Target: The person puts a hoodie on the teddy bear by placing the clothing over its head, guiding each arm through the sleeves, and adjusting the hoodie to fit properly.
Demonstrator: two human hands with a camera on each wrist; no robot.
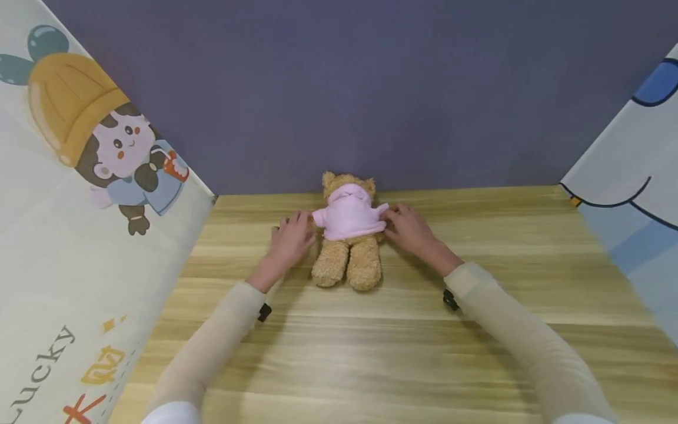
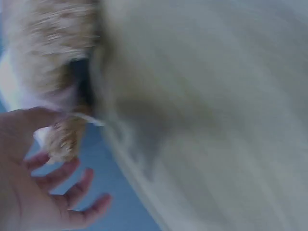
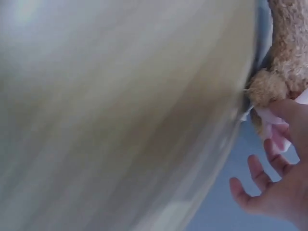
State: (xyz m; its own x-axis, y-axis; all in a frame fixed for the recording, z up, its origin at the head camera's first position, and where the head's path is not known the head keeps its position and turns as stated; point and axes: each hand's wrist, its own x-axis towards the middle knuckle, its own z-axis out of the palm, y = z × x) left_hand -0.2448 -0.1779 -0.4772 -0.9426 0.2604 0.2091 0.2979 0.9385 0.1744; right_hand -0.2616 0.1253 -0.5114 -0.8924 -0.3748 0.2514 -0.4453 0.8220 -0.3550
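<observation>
A light-brown plush teddy bear [image 1: 364, 263] lies on the table, legs toward me. The pink shirt [image 1: 346, 218] covers its body, and the collar hides the lower part of its face. At the bear's left side in the head view, my left hand [image 1: 290, 238] holds the bear's arm by the sleeve cuff. The left wrist view has the furry arm [image 2: 65, 139] between thumb and forefinger, the other fingers spread. On the opposite side, my right hand [image 1: 413, 231] pinches the shirt's other sleeve [image 1: 382, 208], drawn outward. The bear's paw [image 3: 267, 87] shows beside that thumb.
The wood-grain table [image 1: 339, 353] runs up to a dark blue-grey wall [image 1: 339, 88] just behind the bear's head. A cartoon-printed panel [image 1: 79, 235] stands at the left, another printed panel [image 1: 635, 194] at the right.
</observation>
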